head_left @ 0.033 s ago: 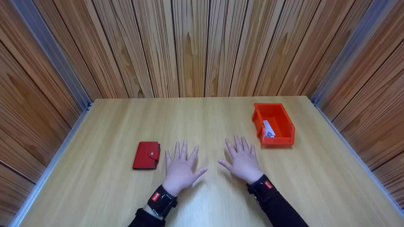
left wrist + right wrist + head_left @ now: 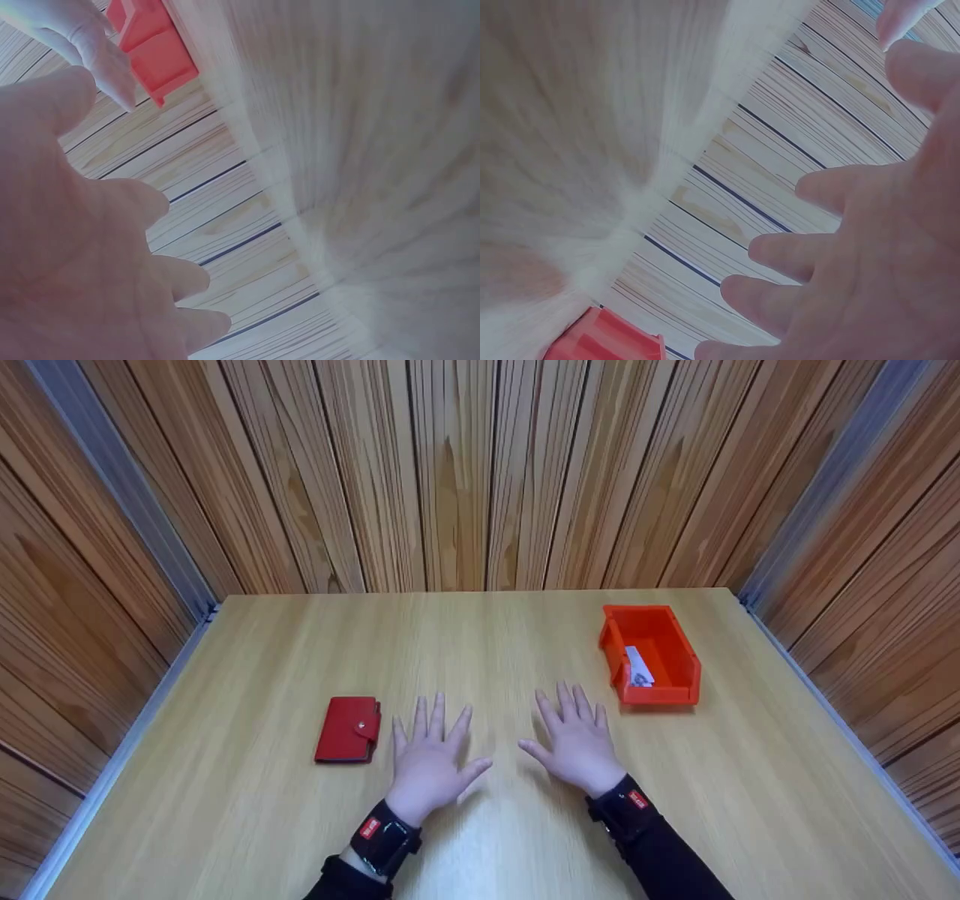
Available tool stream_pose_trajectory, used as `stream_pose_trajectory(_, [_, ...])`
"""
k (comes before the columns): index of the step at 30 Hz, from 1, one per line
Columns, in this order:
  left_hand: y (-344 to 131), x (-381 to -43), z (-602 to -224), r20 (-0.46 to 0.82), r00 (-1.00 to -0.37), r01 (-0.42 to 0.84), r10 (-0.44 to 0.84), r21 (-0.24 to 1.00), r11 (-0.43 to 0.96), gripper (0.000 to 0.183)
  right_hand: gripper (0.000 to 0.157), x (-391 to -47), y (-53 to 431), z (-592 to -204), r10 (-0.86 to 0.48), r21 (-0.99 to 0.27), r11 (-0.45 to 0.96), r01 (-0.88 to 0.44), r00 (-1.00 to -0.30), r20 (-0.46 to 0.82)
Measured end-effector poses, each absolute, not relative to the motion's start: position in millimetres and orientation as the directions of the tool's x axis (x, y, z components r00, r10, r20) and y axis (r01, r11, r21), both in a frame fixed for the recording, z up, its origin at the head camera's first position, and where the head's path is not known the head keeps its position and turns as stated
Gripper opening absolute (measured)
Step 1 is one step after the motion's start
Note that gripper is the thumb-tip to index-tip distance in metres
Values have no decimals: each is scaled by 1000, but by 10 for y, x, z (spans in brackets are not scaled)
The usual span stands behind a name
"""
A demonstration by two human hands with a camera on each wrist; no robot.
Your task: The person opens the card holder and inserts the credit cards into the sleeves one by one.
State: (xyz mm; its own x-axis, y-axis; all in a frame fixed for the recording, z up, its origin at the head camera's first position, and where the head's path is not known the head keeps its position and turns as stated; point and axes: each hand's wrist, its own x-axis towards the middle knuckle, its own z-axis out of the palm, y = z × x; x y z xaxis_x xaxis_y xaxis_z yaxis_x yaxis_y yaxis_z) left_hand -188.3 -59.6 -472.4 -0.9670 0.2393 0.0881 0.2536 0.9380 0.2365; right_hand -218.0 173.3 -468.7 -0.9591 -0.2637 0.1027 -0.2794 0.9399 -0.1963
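Note:
Palm down over the table, my left hand (image 2: pixel 427 769) spreads its fingers and holds nothing. To its left lies a red wallet-like case (image 2: pixel 347 730) with a snap strap on its right side, apart from the fingers. My right hand (image 2: pixel 580 746) is likewise spread and bare, a little in front of an orange-red plastic bin (image 2: pixel 690 667). Inside the bin, along its left wall, is a white piece (image 2: pixel 638 666) with a dark print; its kind is unclear. The bin (image 2: pixel 161 60) also shows behind the hands in the left wrist view.
A light wooden table (image 2: pixel 480 645) carries everything. Wood-plank walls (image 2: pixel 450 472) stand at the back and both sides, with grey metal strips (image 2: pixel 127 487) at the corners. Each wrist wears a black strap (image 2: pixel 386 840) with a small device.

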Motion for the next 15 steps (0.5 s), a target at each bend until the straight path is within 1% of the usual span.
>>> stream_pose_trajectory(10, [-598,-1888,-4726,79,-967,252,240,242,937,80,85,-2173,1734,-4671,-262,-222,936,-273,-962,77])
stream_pose_trajectory(15, [-611,-1895,-4732,81,-967,256,243,248,934,80,84,-2162,1709,-4681,-267,-221,934,-279,-960,86])
